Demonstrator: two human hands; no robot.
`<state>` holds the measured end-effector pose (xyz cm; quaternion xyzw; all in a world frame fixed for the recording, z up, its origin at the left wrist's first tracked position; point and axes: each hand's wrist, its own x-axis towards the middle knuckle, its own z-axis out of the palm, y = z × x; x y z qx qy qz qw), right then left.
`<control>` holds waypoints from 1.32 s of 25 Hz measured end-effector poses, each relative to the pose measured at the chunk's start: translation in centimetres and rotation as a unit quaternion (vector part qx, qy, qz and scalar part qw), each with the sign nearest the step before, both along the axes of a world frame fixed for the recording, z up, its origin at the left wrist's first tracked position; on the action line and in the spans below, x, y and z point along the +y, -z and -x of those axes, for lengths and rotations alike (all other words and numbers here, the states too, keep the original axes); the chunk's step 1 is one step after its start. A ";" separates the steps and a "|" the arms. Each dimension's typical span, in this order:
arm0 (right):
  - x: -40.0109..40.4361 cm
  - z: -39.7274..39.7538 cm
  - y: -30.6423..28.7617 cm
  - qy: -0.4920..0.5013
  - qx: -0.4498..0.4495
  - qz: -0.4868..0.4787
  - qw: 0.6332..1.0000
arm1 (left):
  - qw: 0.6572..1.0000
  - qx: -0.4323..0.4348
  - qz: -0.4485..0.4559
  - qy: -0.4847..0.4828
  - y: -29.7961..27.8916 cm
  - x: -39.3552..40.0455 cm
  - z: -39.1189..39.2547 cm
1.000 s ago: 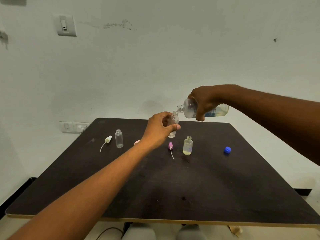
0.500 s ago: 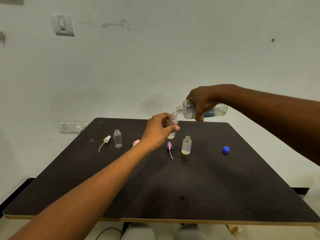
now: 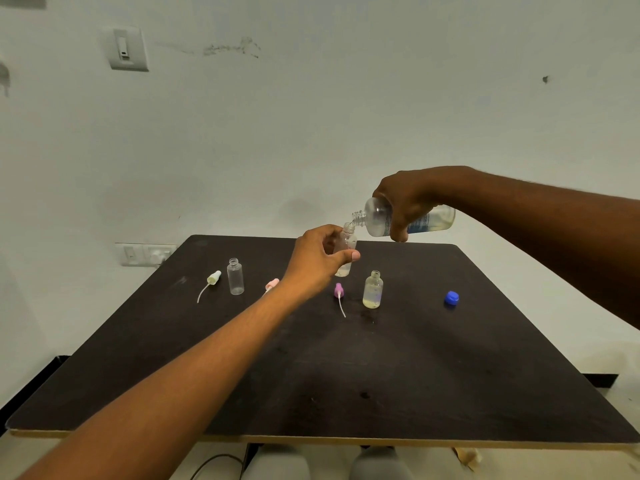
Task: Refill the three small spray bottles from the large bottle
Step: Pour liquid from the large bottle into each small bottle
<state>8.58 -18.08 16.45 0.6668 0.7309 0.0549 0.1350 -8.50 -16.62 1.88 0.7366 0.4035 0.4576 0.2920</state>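
Observation:
My right hand (image 3: 407,202) grips the large clear bottle (image 3: 377,218), tipped on its side with its open neck touching the mouth of a small clear bottle (image 3: 347,242). My left hand (image 3: 317,259) holds that small bottle above the dark table (image 3: 346,358). A second small bottle (image 3: 372,289) with yellowish liquid stands to the right, uncapped. A third, empty small bottle (image 3: 235,276) stands at the left. Three spray tops lie loose: a yellow one (image 3: 213,277), a pink one (image 3: 272,284) partly behind my wrist, and a purple one (image 3: 339,291).
A blue cap (image 3: 451,298) lies on the right side of the table. The white wall behind carries a light switch (image 3: 125,49) and a socket plate (image 3: 145,253). The table's front edge runs along the bottom, with a cable on the floor beneath.
The large bottle's neck has dropped slightly and closed onto the small bottle's mouth. Both hands stay in nearly the same place.

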 end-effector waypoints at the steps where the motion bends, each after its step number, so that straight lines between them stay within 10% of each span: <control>1: 0.0 0.0 0.0 0.000 0.000 0.000 1.000 | 1.000 -0.001 0.001 0.000 0.0 0.0 0.0; 33: -0.4 0.6 -0.4 -0.001 -0.019 0.006 1.000 | 1.000 0.006 0.012 -0.006 0.1 0.0 0.0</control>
